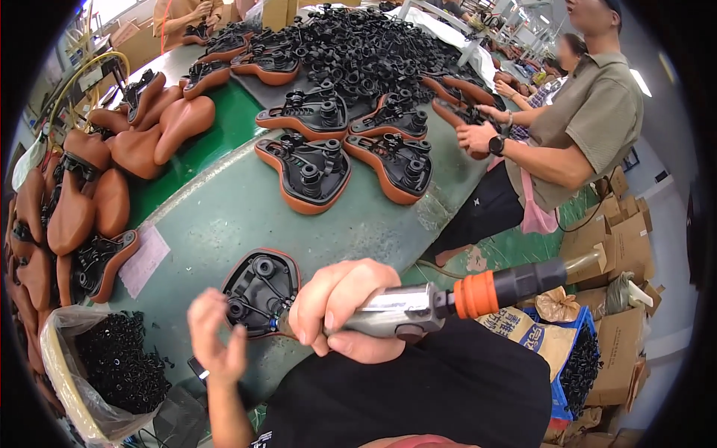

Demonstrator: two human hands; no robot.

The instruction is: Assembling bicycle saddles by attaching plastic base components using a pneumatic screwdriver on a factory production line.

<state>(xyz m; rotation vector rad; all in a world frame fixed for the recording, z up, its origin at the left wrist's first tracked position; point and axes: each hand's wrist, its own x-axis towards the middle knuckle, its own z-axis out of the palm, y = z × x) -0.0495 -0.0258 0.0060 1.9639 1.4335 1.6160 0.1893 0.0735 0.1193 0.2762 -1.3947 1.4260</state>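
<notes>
My right hand (347, 306) is wrapped around a silver air screwdriver (403, 308) with an orange collar and a hose at its rear. Its tip points down to the left, at the underside of a bicycle saddle (263, 266) lying upside down on the green table. Whether the tip touches the saddle is hard to see behind my fingers. Beside the saddle's left edge, my left hand (215, 337) is raised, thumb apart from the slightly bent fingers, with nothing visible in it. Several more upturned brown saddles (314, 179) with black undersides stand farther up the table (224, 201).
A lined bin of small black parts (123, 366) stands at the lower left, below piled brown saddles (71, 216). Black parts (366, 56) are heaped at the far end. At right, a co-worker (590, 119) handles a saddle, near a blue crate (575, 366) and cardboard boxes (620, 336).
</notes>
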